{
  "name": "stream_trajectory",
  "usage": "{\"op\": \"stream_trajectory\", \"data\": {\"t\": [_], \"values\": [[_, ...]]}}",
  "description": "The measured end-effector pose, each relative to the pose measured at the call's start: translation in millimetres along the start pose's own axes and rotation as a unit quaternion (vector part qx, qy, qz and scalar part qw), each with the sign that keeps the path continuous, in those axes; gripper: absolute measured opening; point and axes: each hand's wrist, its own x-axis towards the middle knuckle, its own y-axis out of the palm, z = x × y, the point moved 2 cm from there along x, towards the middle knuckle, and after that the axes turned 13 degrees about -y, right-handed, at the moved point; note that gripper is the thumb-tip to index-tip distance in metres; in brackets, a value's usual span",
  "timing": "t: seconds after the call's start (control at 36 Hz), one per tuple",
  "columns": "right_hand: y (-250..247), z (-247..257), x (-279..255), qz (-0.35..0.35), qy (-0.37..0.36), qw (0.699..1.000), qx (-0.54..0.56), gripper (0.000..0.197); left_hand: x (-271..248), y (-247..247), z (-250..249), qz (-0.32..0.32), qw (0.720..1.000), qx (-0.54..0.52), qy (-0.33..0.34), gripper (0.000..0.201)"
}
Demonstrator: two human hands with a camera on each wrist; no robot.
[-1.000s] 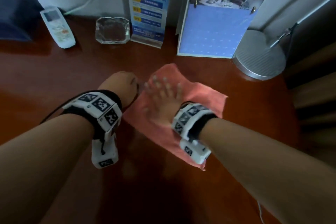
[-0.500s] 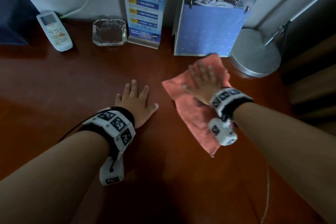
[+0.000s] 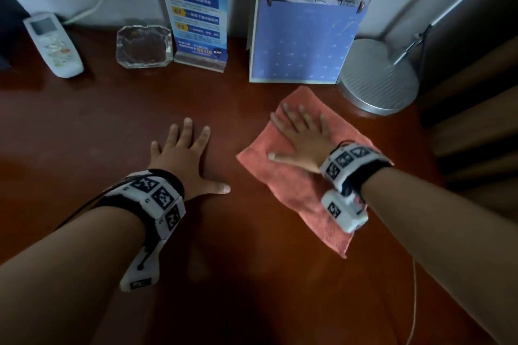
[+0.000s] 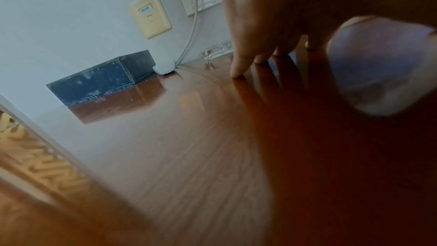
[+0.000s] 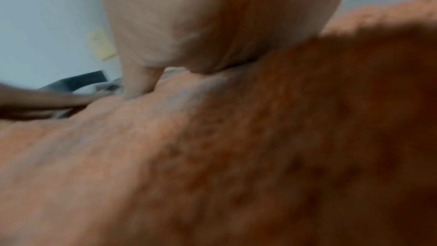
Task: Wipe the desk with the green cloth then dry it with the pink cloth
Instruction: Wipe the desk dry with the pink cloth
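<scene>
Remote (image 3: 53, 43) lies far left on the table (image 3: 84, 126), w/ a dark box (image 4: 101, 77) at the back wall. Next along: glass ashtray (image 3: 144, 46), then blue sign stand (image 3: 199, 19).

Left hand (image 3: 183, 161) is flat on bare wood near the middle, fingers (image 3: 187, 131) straight & spread, holding nothing. It looks like a brace.

Calendar (image 3: 304, 36) stands behind the work spot. Right hand (image 3: 301, 140) presses palm-down on the pink cloth (image 3: 283, 185), fingers straight & apart, not gripping. Cloth sits right of centre, its far corner close to the calendar foot & the round lamp base (image 3: 378, 77). Green cloth isn't in view, so this reads as the drying stage.

To do it well: keep the palm flat w/ even pressure so the cloth slides w/o bunching, overlap passes, work back toward the near edge & across to the left side. Ease off near the calendar & sign stand, since a hard push could prob tip them.
</scene>
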Motion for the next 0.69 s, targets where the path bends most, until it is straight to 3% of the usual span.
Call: {"op": "stream_trajectory", "data": {"t": [0.11,0.22,0.33,0.42,0.5,0.61,0.69], "values": [[-10.5,-45.8,-5.3,-0.020,0.092,0.995,0.040,0.090,0.4,-4.7,-1.0,0.011,1.000,0.004,-0.002,0.129],[2.9,-47.5,-42.7,-0.034,0.164,0.984,0.052,0.090,0.3,-4.6,-0.4,0.010,1.000,0.006,-0.002,0.129],[24.6,-9.5,-77.8,-0.012,0.133,0.990,0.044,0.106,1.3,-5.0,0.0,0.005,1.000,0.010,-0.006,0.132],[36.3,31.5,-102.0,0.023,0.035,0.999,-0.010,0.116,3.7,-7.6,-1.7,0.001,1.000,0.013,-0.009,0.136],[53.3,51.9,-116.4,0.056,-0.012,0.998,0.021,0.112,5.0,-12.2,-3.3,0.004,1.000,0.015,-0.019,0.142],[54.3,27.7,-119.0,0.047,-0.022,0.998,0.028,0.107,4.1,-16.4,-7.4,0.014,0.999,0.010,-0.029,0.145],[42.5,-16.6,-112.1,0.026,0.040,0.998,0.032,0.105,2.5,-16.5,-7.9,0.015,0.999,0.008,-0.032,0.144]]}}
